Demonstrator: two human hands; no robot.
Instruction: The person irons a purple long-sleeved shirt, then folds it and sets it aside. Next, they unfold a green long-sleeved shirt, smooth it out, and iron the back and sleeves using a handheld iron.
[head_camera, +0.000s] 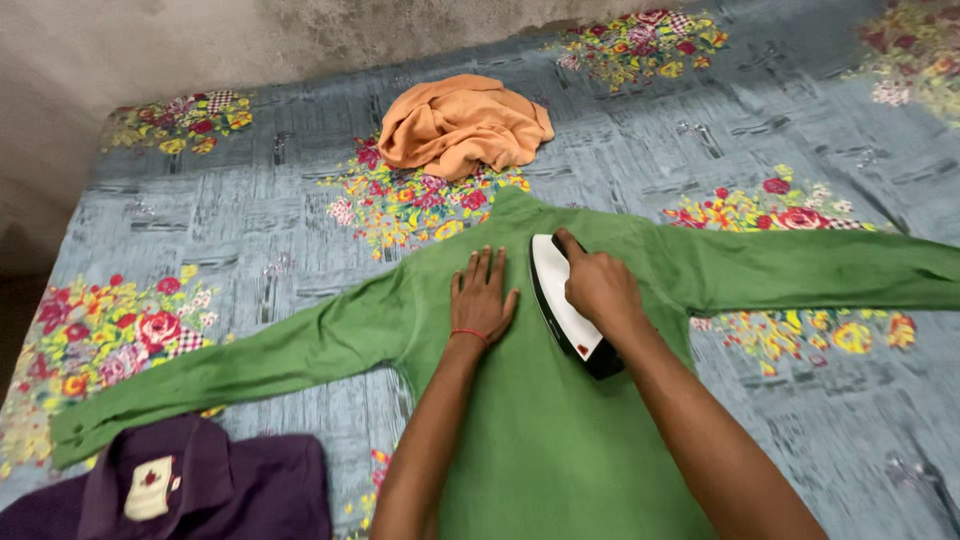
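My right hand (600, 288) grips the iron (562, 305) on the green shirt (560, 440); left hand (482, 297) flat, open beside it. Bed (250, 230) roomy around.

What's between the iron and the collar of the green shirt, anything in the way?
Nothing visible. The right hand grips the iron on the green shirt, with bare cloth up to the collar. The left hand lies flat beside it.

There were three pieces of clothing: one green shirt (560, 420), one purple shirt (190, 490) and one orange cloth (462, 125), maybe a shirt too. There was one iron (565, 305).
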